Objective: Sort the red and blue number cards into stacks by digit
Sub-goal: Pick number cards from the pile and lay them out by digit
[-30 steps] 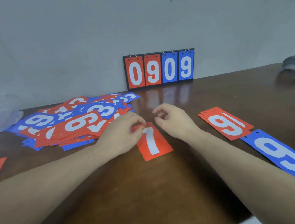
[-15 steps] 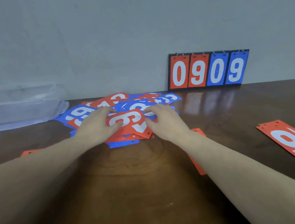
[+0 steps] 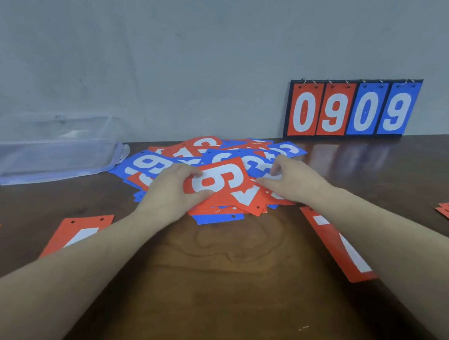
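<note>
Loose pile of red and blue number cards (image 3: 219, 158), under and just beyond both hands. Left hand (image 3: 172, 191): fingers and thumb pinch the near end of the top red 9 card (image 3: 223, 182). Right hand (image 3: 293, 182): fingers bent, resting on the pile's right side; whether it grips a card cannot be told. Red 1 card (image 3: 340, 247) partly under the right forearm. Clear plastic box (image 3: 44, 146) left of the left hand. Scoreboard (image 3: 352, 110), reading 0909, beyond the right hand.

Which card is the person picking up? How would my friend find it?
Find the scoreboard against the wall, then the messy card pile before it. The top red 6 card, between both hands, is it; the left hand pinches its edge.
</note>
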A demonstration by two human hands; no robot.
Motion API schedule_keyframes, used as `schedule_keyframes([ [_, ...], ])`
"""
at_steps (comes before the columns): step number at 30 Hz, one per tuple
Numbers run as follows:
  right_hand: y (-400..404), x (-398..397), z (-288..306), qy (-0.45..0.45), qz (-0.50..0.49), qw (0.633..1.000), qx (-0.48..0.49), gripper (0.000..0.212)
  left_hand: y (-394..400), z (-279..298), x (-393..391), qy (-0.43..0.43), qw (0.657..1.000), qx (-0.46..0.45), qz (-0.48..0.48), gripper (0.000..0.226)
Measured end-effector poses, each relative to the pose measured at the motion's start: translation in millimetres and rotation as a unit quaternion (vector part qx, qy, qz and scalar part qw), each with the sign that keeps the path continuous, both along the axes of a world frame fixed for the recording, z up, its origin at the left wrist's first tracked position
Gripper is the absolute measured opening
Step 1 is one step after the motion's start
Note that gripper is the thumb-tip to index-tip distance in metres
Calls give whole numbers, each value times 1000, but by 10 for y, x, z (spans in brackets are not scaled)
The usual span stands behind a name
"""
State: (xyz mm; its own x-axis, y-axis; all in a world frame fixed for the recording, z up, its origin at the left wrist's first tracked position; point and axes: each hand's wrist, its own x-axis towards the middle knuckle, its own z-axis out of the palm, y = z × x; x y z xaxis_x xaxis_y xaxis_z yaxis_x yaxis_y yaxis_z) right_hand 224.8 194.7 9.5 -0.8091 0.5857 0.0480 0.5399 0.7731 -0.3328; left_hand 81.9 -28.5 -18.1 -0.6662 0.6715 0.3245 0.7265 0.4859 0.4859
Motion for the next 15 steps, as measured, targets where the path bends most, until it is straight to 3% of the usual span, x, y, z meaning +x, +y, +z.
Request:
schedule_keyframes([
  [4, 66, -19, 85, -21, -18, 1000, -14, 60, -47, 32, 11, 38, 998, 45, -22, 37],
  [7, 90, -14, 101, -72, -48, 996, 7, 81, -77, 63, 47, -28, 996, 72, -33, 37],
  [11, 76, 30, 91, -52, -74, 995, 32, 103, -92, 79, 48, -112, 988, 108, -5, 46],
  [15, 68, 150, 77, 6, -76, 997, -6, 100, -105, 74, 8, -171, 975, 142, 10, 37],
])
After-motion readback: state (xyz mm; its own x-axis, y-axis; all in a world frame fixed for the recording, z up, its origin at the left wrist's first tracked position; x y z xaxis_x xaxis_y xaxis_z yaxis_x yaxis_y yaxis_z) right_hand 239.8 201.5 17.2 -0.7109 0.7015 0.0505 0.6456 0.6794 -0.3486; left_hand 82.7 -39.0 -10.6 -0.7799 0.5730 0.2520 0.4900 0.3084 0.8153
